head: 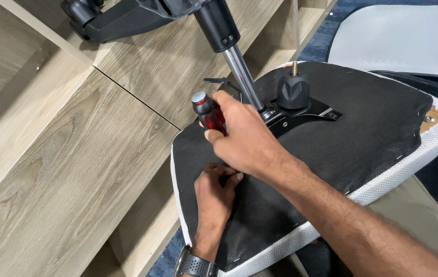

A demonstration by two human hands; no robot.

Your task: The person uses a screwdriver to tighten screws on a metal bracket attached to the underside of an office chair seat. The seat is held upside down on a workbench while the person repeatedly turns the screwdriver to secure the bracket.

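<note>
An upturned office chair seat, black underside with white mesh edging, lies across my lap. My right hand grips a red-and-black screwdriver, held upright over the seat's left part. Just below it, my left hand presses its fingers on the black fabric near the screwdriver's tip, which is hidden. A black metal mounting plate with a round black knob sits in the seat's middle. From it a chrome gas-lift column rises to the black chair base.
A light wooden shelf unit lies flat to the left. Another grey seat pad with black trim rests on blue carpet at the upper right. A watch is on my left wrist.
</note>
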